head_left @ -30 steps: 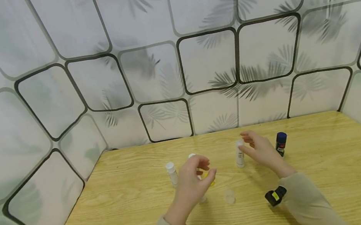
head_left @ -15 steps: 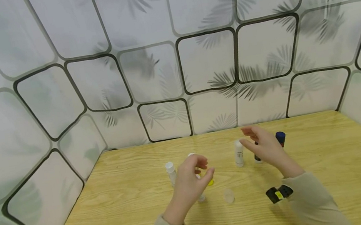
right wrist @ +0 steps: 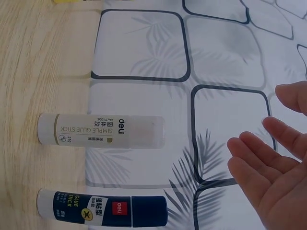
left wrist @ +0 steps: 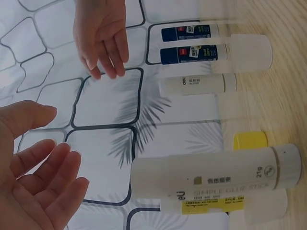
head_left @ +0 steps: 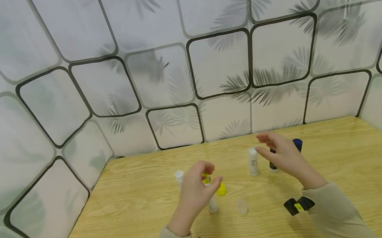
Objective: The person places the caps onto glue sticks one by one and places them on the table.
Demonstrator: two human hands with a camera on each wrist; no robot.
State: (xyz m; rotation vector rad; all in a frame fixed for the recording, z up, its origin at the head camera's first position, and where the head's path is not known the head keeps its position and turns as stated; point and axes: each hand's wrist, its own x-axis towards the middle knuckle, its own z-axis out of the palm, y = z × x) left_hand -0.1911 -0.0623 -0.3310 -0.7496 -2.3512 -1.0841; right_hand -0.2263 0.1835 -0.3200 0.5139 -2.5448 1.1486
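My left hand (head_left: 195, 188), fingers loosely curved, hovers over a white glue stick (head_left: 212, 205) that stands upright. A yellow-labelled glue stick (left wrist: 211, 206) stands behind that one and is partly hidden. Close by is a yellow cap (head_left: 221, 189). My right hand (head_left: 283, 154) is raised with bent, relaxed fingers and holds nothing. Just left of its thumb another white glue stick (head_left: 253, 162) stands upright with its cap on. Behind this hand are a dark blue glue stick (right wrist: 103, 209) and a second blue glue stick (head_left: 298, 144), both partly covered in the head view.
A further white glue stick (head_left: 179, 177) stands left of my left hand. On the wooden table (head_left: 133, 226), between the forearms, lies a translucent round piece (head_left: 242, 206). A patterned curtain (head_left: 220, 65) encloses the table's back and sides.
My right hand has lifted off the white glue stick and shifted right, bringing a blue glue stick into view. My left hand has drifted slightly left, showing more of the yellow items.
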